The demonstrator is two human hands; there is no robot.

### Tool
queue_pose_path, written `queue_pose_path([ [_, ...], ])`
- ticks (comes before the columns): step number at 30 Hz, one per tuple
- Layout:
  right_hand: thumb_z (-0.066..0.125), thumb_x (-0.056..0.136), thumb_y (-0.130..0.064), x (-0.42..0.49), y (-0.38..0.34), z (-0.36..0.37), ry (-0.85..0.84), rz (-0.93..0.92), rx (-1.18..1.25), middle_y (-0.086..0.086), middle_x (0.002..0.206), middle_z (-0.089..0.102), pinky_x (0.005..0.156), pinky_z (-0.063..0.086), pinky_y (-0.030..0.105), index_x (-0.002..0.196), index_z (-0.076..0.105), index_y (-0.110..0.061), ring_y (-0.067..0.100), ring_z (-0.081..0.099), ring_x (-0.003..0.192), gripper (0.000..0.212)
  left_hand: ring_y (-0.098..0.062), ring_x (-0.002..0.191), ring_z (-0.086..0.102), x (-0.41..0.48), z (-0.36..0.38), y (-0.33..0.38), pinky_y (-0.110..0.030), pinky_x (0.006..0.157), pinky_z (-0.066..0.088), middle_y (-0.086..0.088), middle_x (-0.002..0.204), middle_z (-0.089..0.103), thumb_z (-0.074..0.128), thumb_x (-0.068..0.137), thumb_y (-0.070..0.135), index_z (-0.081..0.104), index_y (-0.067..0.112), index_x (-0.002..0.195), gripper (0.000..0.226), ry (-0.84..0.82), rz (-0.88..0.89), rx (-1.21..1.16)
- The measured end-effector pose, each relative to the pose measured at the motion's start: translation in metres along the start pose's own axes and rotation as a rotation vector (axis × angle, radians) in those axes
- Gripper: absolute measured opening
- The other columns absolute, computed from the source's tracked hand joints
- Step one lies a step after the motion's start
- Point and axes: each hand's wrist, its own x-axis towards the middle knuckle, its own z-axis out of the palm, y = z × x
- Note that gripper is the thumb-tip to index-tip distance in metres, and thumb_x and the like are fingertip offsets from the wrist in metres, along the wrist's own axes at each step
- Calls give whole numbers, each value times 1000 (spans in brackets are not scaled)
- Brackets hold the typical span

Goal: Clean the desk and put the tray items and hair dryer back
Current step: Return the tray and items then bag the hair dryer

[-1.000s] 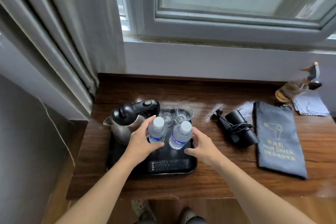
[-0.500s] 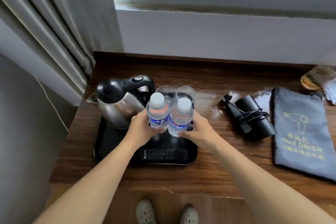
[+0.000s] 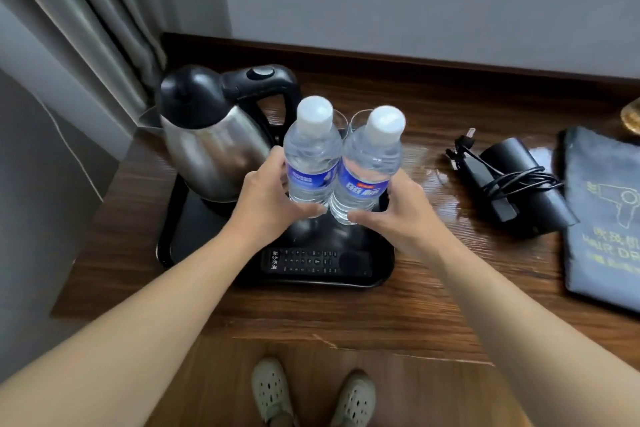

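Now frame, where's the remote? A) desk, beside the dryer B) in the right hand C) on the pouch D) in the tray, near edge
D: the remote lies flat inside the tray, along its near rim.

Head cam, wide-angle, looks steeply down at desk [image 3: 467, 97] from front, close.

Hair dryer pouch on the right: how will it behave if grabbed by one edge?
Likely floppy: the pouch looks like soft fabric lying flat on the desk, so it should drape. Probably light, since the hair dryer lies beside it, not inside. Unlikely to roll or slip.
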Motion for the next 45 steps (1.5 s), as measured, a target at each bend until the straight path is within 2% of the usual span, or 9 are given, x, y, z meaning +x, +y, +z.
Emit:
queue_pose_path([
  [3, 88, 71, -19, -2, 3, -1, -13, -5, 8, -8, 124, 60, 97, 40, 24, 128, 60, -24, 5, 54, 117, 64, 19, 99, 61, -7, 4, -6, -4, 85, 47, 25, 102, 67, 97, 59, 11, 56, 16, 120, 74, 37, 34, -15],
  [7, 87, 72, -18, -2, 1, -2, -34, -10, 6, -12, 125, 60, 98, 40, 18, 125, 59, -29, -1, 54, 113, 61, 7, 116, 60, -6, -8, -9, -27, 108, 47, 26, 115, 69, 89, 69, 5, 57, 43, 117, 69, -114, 50, -29],
  [9, 88, 71, -19, -3, 2, 0, -15, 4, 15, -19, 117, 59, 88, 36, 3, 121, 59, -30, -14, 53, 104, 59, 5, 111, 63, -5, -8, -8, -34, 104, 52, 24, 110, 70, 92, 65, 8, 59, 36, 113, 64, -67, 29, -4],
  [12, 90, 67, -21, -4, 4, 6, 44, 10, 29, -26, 108, 61, 80, 36, -1, 114, 60, -31, -20, 52, 101, 57, 0, 99, 65, -8, 2, -6, -33, 88, 59, 15, 106, 69, 98, 54, 26, 55, 19, 117, 76, 82, 41, 73],
  [18, 91, 67, -24, -6, 6, 7, 56, -6, 7, -35, 102, 57, 79, 33, -6, 118, 58, -32, -30, 47, 96, 61, 6, 108, 63, -12, -3, -12, -27, 100, 53, 28, 109, 69, 89, 68, 3, 56, 48, 114, 72, -44, 76, -21],
  [21, 91, 66, -23, -5, 7, 9, 88, -9, -2, -37, 96, 56, 77, 32, -6, 119, 59, -30, -32, 46, 92, 62, 5, 97, 64, -11, 2, -12, -30, 89, 58, 21, 101, 72, 97, 58, 15, 63, 36, 111, 66, 71, 83, 53],
  [28, 93, 64, -32, -1, 8, 9, 101, -21, -68, -41, 90, 55, 75, 36, -1, 125, 56, -31, -25, 49, 89, 71, 3, 103, 66, -11, 5, -13, -35, 95, 56, 22, 107, 72, 93, 63, 12, 61, 39, 115, 67, 10, 92, 11],
  [35, 93, 64, -30, -1, 8, 5, 70, -17, -73, -41, 90, 53, 75, 34, -5, 123, 59, -30, -33, 45, 89, 68, 7, 96, 64, -12, 9, -9, -29, 85, 56, 25, 99, 70, 96, 57, 31, 58, 33, 119, 73, 99, 65, 105],
  [45, 91, 65, -31, -3, 2, 2, 48, -37, -124, -42, 89, 51, 94, 41, 27, 112, 64, -32, -3, 53, 99, 54, 6, 102, 65, -10, 5, -13, -37, 93, 58, 20, 104, 74, 94, 63, 20, 63, 31, 121, 66, 14, 39, 62],
])
